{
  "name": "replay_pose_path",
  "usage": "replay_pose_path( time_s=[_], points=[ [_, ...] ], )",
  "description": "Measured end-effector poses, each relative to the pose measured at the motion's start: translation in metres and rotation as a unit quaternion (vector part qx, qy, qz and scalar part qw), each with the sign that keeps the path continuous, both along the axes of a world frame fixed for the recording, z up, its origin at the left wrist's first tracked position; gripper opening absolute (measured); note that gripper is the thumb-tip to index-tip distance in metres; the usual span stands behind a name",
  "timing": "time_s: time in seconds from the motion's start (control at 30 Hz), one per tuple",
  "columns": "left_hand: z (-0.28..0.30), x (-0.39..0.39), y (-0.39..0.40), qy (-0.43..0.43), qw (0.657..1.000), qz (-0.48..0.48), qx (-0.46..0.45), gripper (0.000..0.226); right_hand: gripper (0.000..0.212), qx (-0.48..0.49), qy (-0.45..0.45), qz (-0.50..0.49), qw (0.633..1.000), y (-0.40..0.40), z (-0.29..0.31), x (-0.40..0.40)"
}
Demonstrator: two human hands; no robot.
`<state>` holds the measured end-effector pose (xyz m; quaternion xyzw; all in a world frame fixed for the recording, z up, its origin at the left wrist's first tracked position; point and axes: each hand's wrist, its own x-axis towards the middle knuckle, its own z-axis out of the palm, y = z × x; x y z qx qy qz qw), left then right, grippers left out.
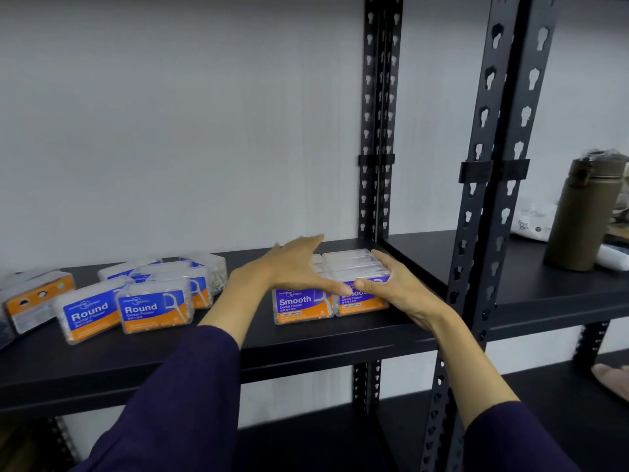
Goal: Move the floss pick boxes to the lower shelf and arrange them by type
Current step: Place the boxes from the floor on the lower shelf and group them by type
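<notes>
Dark purple sleeves (177, 403) fill the bottom of the view, both arms reaching onto a black metal shelf (306, 349). Right hand (405, 291) curls around the right-hand Smooth box (357, 277), thumb on its front label and fingers over the far side. Left hand (292, 267) lies flat with straight fingers over the other Smooth box (301, 306), thumb crossing toward the right one. Those two sit side by side, touching, near the upright post (377, 131). Off to the left, a loose bunch of Round boxes (153, 308) sits well apart, some tilted. Farther right on the next bay stands a brown bottle (578, 212).
</notes>
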<state>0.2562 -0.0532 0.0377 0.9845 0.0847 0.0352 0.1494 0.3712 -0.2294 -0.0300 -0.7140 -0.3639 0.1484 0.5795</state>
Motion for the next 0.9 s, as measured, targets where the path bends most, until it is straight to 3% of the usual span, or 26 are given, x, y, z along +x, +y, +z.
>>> replay_pose_path(
  time_s=[0.13,0.23,0.3,0.4,0.57,0.7,0.8,0.9],
  points=[
    [-0.015,-0.021,0.004,-0.13,0.985,0.054,-0.095,0.136,0.101,-0.011,-0.003,-0.016,1.0,0.001,0.0,-0.002],
    [-0.042,-0.036,0.0,-0.215,0.933,0.098,-0.27,0.144,0.098,-0.011,-0.005,-0.018,1.0,0.002,0.001,-0.003],
    [-0.053,-0.041,-0.006,-0.247,0.901,0.116,-0.338,0.134,0.085,-0.002,-0.007,-0.019,1.0,0.002,0.002,-0.007],
    [-0.061,-0.039,-0.007,-0.257,0.888,0.134,-0.358,0.124,0.072,0.009,-0.008,-0.017,1.0,0.001,0.002,-0.009],
    [-0.067,-0.035,-0.006,-0.261,0.894,0.127,-0.342,0.128,0.077,0.018,-0.013,-0.019,1.0,0.0,0.001,-0.009],
    [-0.067,-0.036,-0.005,-0.263,0.89,0.132,-0.349,0.12,0.066,0.021,-0.018,-0.012,1.0,-0.001,0.001,-0.01],
    [-0.069,-0.034,-0.002,-0.265,0.893,0.136,-0.338,0.087,0.07,0.018,-0.021,-0.011,1.0,0.0,0.0,-0.007],
    [-0.072,-0.033,-0.002,-0.277,0.888,0.134,-0.342,0.064,0.093,0.005,-0.015,-0.019,1.0,0.0,-0.002,-0.003]
  ],
)
